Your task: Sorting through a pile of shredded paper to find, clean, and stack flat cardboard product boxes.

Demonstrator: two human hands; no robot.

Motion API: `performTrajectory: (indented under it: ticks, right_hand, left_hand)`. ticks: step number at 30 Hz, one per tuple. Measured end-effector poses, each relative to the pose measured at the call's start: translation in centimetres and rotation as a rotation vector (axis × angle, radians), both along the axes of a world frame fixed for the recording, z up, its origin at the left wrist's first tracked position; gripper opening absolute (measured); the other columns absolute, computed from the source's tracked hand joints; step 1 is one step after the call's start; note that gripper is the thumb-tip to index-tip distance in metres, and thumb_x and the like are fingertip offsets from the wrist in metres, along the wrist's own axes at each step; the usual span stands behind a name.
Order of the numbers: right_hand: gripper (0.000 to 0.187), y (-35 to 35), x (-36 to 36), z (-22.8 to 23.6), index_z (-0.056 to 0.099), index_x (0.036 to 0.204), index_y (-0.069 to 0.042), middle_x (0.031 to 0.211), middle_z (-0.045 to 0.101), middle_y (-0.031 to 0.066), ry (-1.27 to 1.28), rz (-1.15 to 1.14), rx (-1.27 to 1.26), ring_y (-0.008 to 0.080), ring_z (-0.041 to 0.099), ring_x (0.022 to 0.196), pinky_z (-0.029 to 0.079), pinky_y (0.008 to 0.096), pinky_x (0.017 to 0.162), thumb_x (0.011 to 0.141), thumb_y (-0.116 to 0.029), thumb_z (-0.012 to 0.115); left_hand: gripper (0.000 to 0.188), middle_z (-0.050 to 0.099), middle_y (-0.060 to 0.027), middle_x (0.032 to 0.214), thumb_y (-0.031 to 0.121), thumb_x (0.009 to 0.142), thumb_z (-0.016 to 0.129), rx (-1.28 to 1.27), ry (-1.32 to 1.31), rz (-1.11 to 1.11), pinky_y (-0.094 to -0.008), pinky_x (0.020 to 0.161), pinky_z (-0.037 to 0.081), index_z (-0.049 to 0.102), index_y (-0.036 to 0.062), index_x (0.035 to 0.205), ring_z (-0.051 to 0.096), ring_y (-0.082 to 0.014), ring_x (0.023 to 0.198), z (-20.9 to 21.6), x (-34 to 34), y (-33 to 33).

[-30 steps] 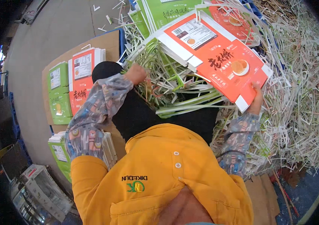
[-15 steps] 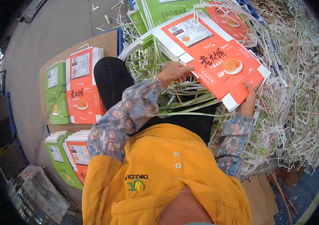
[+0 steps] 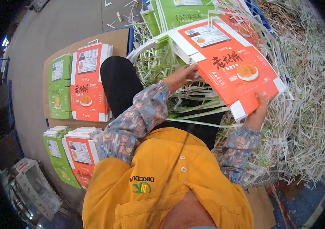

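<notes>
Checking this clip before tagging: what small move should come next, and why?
Perhaps the left hand should draw the paper strips away while the right hand steadies the red printed sheets: the left is at their left edge, the right thumb lies on top, and strips lie nearby.

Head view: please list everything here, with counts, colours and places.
Held cards: uncounted, reddish, upper centre
Card stacks: at least six, green or reddish, left and top
Paper scraps: uncountable, white and green, centre and right
Cardboard: at least two, brown, left and lower right
Edging: at least two, blue, top
Floor: one, grey, upper left
Crate-like thing: one, pale, lower left
Shirt: one, yellow, bottom
Sleeves: two, patterned, forearms
Trousers: one pair, black, centre
Left hand: one, bare, cards' left edge
Right hand: one, bare, cards' lower edge
</notes>
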State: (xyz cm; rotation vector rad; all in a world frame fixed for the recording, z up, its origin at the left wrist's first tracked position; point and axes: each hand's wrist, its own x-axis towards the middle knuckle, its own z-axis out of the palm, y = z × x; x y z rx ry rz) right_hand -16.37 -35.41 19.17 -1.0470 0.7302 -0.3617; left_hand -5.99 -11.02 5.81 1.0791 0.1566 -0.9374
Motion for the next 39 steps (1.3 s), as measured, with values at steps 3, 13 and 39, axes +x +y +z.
performTrajectory:
  ticks: [3, 13, 39]
  right_hand:
    - [0.043, -0.2, -1.3, 1.9, 0.039, 0.112, 0.002, 0.105, 0.052, 0.0152, -0.016, 0.046, 0.071, 0.0262, 0.055, 0.092, 0.045, 0.0360, 0.081, 0.076, -0.016, 0.052]
    - [0.056, 1.0, -8.9, 4.0, 0.030, 0.122, 0.001, 0.113, 0.046, 0.0148, -0.051, 0.114, -0.160, 0.0286, 0.049, 0.100, 0.042, 0.0407, 0.085, 0.072, -0.016, 0.050]
    - [0.029, 6.1, -3.7, -8.3, 0.050, 0.105, 0.001, 0.103, 0.053, 0.0134, 0.128, 0.411, -1.048, 0.0216, 0.052, 0.094, 0.042, 0.0316, 0.081, 0.076, -0.002, 0.052]
  left_hand:
    - [0.060, 0.052, -0.0100, 0.107, 0.056, 0.081, 0.040, -0.444, 0.187, 0.468, -0.0415, 0.086, 0.037, 0.045, 0.0072, 0.114, 0.050, -0.0261, 0.095, 0.5, 2.0, 0.1]
    - [0.055, 0.049, -0.0152, 0.112, 0.008, 0.074, 0.056, 0.281, -0.300, 0.631, -0.0323, 0.080, 0.045, 0.035, 0.0045, 0.124, 0.051, -0.0245, 0.099, 0.0, 5.0, 3.0]
    - [0.033, 0.055, -0.0037, 0.065, 0.032, 0.079, 0.057, 0.395, -0.441, 0.082, -0.0249, 0.055, 0.044, 0.057, -0.0008, 0.078, 0.052, -0.0114, 0.058, 8.3, 9.5, 8.3]
